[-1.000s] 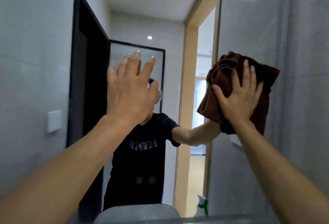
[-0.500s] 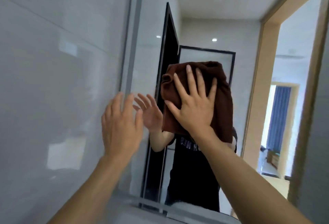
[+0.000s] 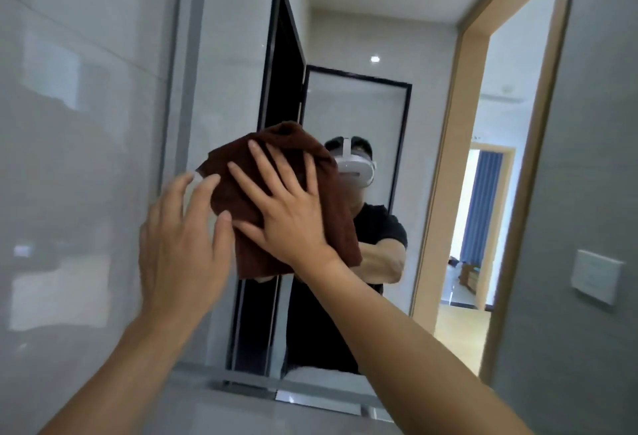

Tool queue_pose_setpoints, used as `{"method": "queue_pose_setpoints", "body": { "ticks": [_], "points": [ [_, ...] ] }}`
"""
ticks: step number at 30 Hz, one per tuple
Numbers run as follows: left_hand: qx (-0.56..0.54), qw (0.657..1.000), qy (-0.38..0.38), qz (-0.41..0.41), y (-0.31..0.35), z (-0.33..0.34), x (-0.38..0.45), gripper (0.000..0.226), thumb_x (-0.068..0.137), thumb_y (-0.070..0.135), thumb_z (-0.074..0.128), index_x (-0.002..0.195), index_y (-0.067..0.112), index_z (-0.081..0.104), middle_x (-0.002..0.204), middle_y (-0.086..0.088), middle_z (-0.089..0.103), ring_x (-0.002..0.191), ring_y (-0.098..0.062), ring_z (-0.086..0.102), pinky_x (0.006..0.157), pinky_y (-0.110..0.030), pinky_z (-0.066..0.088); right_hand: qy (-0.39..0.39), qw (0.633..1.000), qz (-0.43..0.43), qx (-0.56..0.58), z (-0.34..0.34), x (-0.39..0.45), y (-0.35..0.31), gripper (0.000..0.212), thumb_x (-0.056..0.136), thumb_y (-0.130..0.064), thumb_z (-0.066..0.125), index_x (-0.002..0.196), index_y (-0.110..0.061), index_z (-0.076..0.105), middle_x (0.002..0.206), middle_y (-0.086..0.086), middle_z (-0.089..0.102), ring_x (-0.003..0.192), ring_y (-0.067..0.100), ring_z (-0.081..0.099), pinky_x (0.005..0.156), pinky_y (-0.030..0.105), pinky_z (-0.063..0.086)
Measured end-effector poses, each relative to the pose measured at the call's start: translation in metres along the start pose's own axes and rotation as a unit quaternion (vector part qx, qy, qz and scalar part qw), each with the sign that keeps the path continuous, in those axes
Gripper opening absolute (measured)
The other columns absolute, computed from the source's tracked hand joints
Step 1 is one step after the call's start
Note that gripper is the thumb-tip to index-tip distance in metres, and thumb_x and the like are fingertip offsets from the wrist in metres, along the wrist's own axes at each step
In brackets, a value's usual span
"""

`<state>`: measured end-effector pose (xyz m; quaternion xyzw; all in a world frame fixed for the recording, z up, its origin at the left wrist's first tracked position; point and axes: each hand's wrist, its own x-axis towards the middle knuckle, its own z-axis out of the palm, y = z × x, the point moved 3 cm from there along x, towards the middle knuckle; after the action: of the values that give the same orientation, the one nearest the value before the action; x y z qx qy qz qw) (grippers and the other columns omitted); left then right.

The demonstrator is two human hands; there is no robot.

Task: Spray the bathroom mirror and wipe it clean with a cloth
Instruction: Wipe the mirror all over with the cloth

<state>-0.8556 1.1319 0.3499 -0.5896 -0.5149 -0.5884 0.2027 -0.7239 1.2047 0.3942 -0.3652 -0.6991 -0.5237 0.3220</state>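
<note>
Bare mirror (image 3: 362,106) above the cloth (image 3: 276,199); left wall (image 3: 79,124) close.

Both hands (image 3: 186,244) (image 3: 290,217) raised (fingers spread)

Bunched brown cloth (image 3: 276,172) pressed flat against mirror (image 3: 362,106).

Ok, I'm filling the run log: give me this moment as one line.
phase: wiping | right hand: flat, pressing brown cloth on mirror | left hand: open, fingertips at cloth edge
</note>
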Motion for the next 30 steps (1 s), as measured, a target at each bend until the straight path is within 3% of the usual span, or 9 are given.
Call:
{"method": "queue_pose_setpoints", "body": {
  "ticks": [11, 15, 18, 20, 23, 30],
  "points": [
    [-0.131, 0.986, -0.051, 0.092, 0.195, 0.066, -0.025, 0.049, 0.099, 0.03, 0.049, 0.147, 0.019, 0.046, 0.155, -0.01, 0.038, 0.14, -0.031, 0.037, 0.111, -0.052, 0.036, 0.001, 0.966, 0.218, -0.139, -0.093, -0.169, 0.235, 0.077, 0.089, -0.07, 0.047, 0.156, -0.036, 0.03, 0.167, 0.004, 0.018, 0.155, 0.026, 0.016, 0.121, 0.061, 0.012],
    [-0.153, 0.975, -0.085, 0.14, 0.252, 0.084, -0.051, 0.051, 0.098, 0.031, 0.048, 0.148, 0.021, 0.044, 0.155, -0.006, 0.037, 0.14, -0.026, 0.037, 0.112, -0.049, 0.034, 0.011, 0.934, 0.319, -0.163, -0.117, -0.271, 0.306, 0.078, 0.089, -0.064, 0.05, 0.155, -0.025, 0.036, 0.167, 0.009, 0.019, 0.154, 0.03, 0.017, 0.119, 0.063, 0.017],
    [-0.157, 0.967, -0.091, 0.177, 0.283, 0.097, -0.07, 0.048, 0.102, 0.031, 0.047, 0.149, 0.022, 0.043, 0.155, -0.005, 0.039, 0.142, -0.025, 0.038, 0.114, -0.051, 0.037, 0.016, 0.909, 0.377, -0.177, -0.126, -0.346, 0.342, 0.072, 0.087, -0.059, 0.051, 0.138, -0.008, 0.056, 0.165, 0.012, 0.023, 0.152, 0.035, 0.022, 0.116, 0.065, 0.022],
    [-0.161, 0.964, -0.092, 0.191, 0.294, 0.105, -0.083, 0.05, 0.099, 0.033, 0.047, 0.148, 0.023, 0.045, 0.154, -0.006, 0.042, 0.141, -0.025, 0.039, 0.113, -0.051, 0.038, 0.016, 0.904, 0.388, -0.18, -0.125, -0.378, 0.349, 0.068, 0.085, -0.057, 0.052, 0.126, -0.003, 0.061, 0.165, 0.014, 0.023, 0.151, 0.036, 0.023, 0.116, 0.065, 0.022],
    [-0.154, 0.964, -0.098, 0.195, 0.291, 0.115, -0.098, 0.052, 0.097, 0.036, 0.045, 0.147, 0.023, 0.048, 0.154, -0.006, 0.043, 0.141, -0.025, 0.04, 0.112, -0.05, 0.039, 0.024, 0.906, 0.385, -0.176, -0.118, -0.39, 0.339, 0.07, 0.084, -0.056, 0.054, 0.13, -0.004, 0.058, 0.164, 0.015, 0.023, 0.151, 0.037, 0.023, 0.118, 0.064, 0.02],
    [-0.101, 0.98, -0.111, 0.131, 0.203, 0.114, -0.109, 0.049, 0.099, 0.034, 0.044, 0.147, 0.023, 0.045, 0.155, -0.003, 0.038, 0.142, -0.023, 0.036, 0.115, -0.044, 0.033, 0.041, 0.917, 0.371, -0.144, -0.076, -0.356, 0.238, 0.065, 0.089, -0.058, 0.054, 0.135, -0.013, 0.052, 0.163, 0.017, 0.027, 0.15, 0.039, 0.025, 0.115, 0.067, 0.021]
  ]
}}
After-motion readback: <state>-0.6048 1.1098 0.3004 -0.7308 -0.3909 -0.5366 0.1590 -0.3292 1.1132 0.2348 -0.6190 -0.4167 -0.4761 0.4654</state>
